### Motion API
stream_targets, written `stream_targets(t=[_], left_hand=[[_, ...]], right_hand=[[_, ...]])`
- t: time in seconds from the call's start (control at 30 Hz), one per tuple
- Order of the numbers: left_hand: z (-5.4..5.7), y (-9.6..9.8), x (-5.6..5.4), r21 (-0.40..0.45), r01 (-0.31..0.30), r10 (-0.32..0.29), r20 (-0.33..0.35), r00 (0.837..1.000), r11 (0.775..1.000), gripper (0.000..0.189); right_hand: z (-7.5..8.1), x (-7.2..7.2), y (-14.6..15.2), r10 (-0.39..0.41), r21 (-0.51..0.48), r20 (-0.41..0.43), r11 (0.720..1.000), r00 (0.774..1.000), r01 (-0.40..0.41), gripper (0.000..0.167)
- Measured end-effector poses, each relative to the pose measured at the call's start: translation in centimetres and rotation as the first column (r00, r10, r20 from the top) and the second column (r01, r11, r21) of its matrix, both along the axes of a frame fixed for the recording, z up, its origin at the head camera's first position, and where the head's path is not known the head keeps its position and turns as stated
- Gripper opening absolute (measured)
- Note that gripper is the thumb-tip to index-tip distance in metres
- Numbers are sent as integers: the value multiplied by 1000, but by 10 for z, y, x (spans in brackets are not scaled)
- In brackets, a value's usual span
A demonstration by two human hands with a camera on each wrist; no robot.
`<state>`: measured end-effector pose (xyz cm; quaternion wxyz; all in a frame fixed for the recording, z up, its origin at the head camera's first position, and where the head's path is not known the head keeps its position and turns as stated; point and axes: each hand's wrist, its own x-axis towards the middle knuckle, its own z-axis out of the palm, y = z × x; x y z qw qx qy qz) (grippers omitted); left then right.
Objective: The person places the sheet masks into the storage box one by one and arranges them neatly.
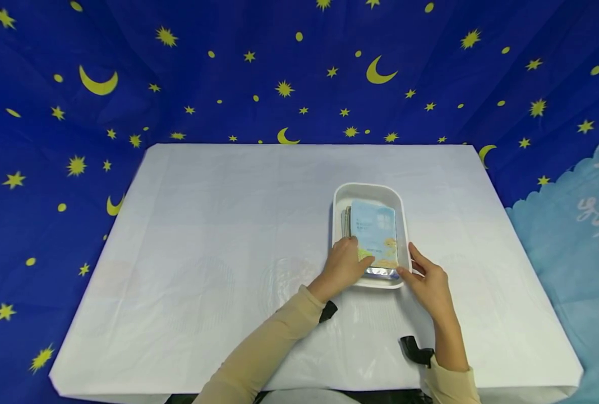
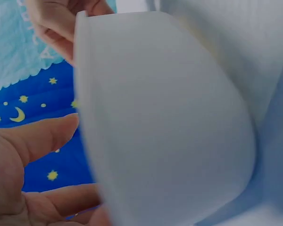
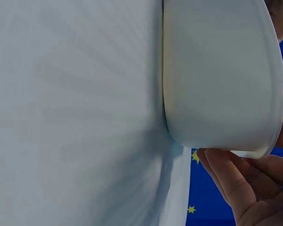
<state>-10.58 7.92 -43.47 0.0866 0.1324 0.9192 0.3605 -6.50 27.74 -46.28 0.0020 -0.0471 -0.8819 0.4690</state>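
Observation:
A white plastic tray (image 1: 369,192) stands on the table, right of centre. In it lie a light blue booklet (image 1: 374,227) with a printed cover, thin items (image 1: 346,221) along its left side and a shiny silver-blue packet (image 1: 382,273) below. My left hand (image 1: 343,262) reaches over the tray's left rim to the booklet's lower left part, thumb extended across the cover; in the left wrist view the wall hides its fingertips. With thumb at the rim and fingers along the outer wall, my right hand (image 1: 429,282) holds the tray's lower right side.
White sheeting covers the table (image 1: 219,235). Behind it hangs a blue cloth (image 1: 259,67) with yellow moons and stars, and a light blue cloth (image 1: 577,269) with lettering hangs at the right. A black strap piece (image 1: 417,352) sits by the right wrist.

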Motion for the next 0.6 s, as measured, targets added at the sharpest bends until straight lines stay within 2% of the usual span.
stream_targets(t=[0.07, 0.17, 0.33, 0.43, 0.5, 0.53, 0.6], left_hand=[[4, -3, 3, -35, 20, -20, -2, 1000, 999, 51], [12, -13, 10, -11, 50, -50, 4, 999, 999, 56], [24, -48, 19, 174, 65, -61, -29, 998, 983, 51], [28, -82, 21, 221, 31, -8, -105, 994, 975, 47], [31, -110, 23, 202, -26, 65, -186, 981, 979, 46], [32, -126, 23, 184, -68, 111, -236, 965, 980, 46], [32, -158, 26, 133, -176, 211, -325, 922, 975, 47]], right_hand=[[1, 0, 0, 0, -2, 0, 1000, 1000, 0, 63], [1, 0, -1, 3, -10, -1, 1000, 1000, -3, 62], [-1, -2, -1, 10, -6, -3, 1000, 1000, -10, 62], [-2, -2, -1, 20, 22, -5, 1000, 1000, -20, 61], [-3, -1, 0, 32, 58, -17, 998, 999, -31, 59], [-3, -1, 0, 38, 75, -28, 997, 999, -36, 57], [-2, 0, 3, 47, 117, -72, 992, 996, -39, 53]])
